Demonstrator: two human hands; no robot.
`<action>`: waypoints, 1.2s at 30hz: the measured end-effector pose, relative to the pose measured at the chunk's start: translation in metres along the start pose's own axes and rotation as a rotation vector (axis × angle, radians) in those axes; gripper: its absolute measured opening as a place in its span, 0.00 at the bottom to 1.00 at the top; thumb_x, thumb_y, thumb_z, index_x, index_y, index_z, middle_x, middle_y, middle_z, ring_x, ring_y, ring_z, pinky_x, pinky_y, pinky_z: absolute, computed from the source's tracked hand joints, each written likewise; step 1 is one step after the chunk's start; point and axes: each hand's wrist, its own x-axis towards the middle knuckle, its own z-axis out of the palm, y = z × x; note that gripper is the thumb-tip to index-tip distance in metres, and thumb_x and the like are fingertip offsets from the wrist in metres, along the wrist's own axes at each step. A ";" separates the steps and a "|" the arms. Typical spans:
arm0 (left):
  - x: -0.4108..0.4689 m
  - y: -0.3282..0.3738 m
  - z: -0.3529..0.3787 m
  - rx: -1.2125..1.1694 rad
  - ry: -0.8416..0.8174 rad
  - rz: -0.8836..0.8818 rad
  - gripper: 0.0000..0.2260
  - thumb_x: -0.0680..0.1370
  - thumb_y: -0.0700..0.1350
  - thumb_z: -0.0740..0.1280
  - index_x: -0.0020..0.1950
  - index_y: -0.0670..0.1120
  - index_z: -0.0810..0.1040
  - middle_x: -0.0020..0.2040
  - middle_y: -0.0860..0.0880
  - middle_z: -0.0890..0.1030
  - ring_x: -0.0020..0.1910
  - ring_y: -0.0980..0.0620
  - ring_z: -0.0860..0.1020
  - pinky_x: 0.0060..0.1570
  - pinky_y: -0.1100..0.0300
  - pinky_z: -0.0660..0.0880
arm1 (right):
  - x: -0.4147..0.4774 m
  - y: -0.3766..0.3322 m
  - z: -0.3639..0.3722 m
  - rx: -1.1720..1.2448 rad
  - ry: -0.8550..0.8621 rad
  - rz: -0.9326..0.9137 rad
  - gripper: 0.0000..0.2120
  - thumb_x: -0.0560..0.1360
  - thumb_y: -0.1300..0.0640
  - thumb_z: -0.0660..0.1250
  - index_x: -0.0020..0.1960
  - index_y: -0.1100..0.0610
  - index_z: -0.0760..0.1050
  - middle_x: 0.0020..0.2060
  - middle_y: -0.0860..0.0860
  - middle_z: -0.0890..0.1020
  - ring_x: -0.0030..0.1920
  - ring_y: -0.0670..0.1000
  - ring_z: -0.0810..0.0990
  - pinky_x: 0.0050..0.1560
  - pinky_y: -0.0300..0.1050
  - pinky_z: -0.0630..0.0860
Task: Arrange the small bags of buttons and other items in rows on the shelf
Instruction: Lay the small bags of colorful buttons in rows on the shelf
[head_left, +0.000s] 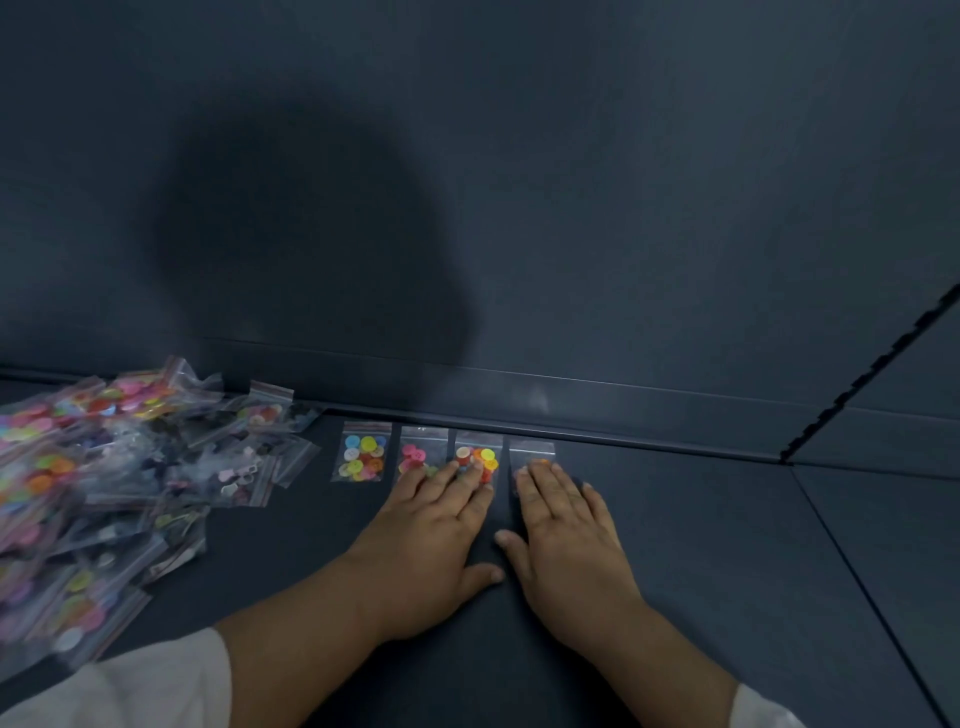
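Several small clear zip bags of coloured buttons lie in a row along the back of the dark shelf (675, 519). The leftmost bag (362, 452) lies uncovered. My left hand (434, 525) lies flat with straight fingers on the second bag (420, 451) and the third bag (479, 451). My right hand (563, 525) lies flat with its fingertips on the fourth bag (531, 451), which it mostly hides.
A large loose pile of button bags (104, 483) covers the shelf's left side. A raised ledge (623, 415) and the dark back wall bound the shelf behind the row. A seam (841, 551) crosses the shelf at right.
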 end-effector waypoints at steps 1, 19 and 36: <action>0.000 0.000 0.000 0.002 0.002 0.005 0.36 0.77 0.66 0.51 0.77 0.49 0.42 0.78 0.49 0.40 0.76 0.53 0.38 0.73 0.52 0.35 | 0.000 0.000 0.000 -0.005 0.004 0.004 0.30 0.72 0.40 0.52 0.62 0.57 0.78 0.61 0.52 0.79 0.62 0.51 0.77 0.62 0.50 0.60; -0.056 -0.053 -0.020 -0.002 0.219 -0.171 0.30 0.73 0.63 0.52 0.69 0.49 0.71 0.68 0.46 0.74 0.65 0.46 0.73 0.62 0.49 0.68 | 0.004 -0.055 -0.031 0.235 0.079 -0.241 0.36 0.72 0.36 0.41 0.74 0.51 0.60 0.74 0.51 0.61 0.75 0.52 0.55 0.73 0.52 0.44; -0.186 -0.195 -0.025 0.056 0.269 -0.534 0.26 0.72 0.61 0.55 0.59 0.47 0.78 0.53 0.47 0.81 0.50 0.46 0.80 0.49 0.51 0.76 | 0.038 -0.235 -0.037 0.297 0.007 -0.566 0.24 0.80 0.45 0.54 0.74 0.51 0.60 0.74 0.49 0.62 0.74 0.51 0.57 0.73 0.46 0.51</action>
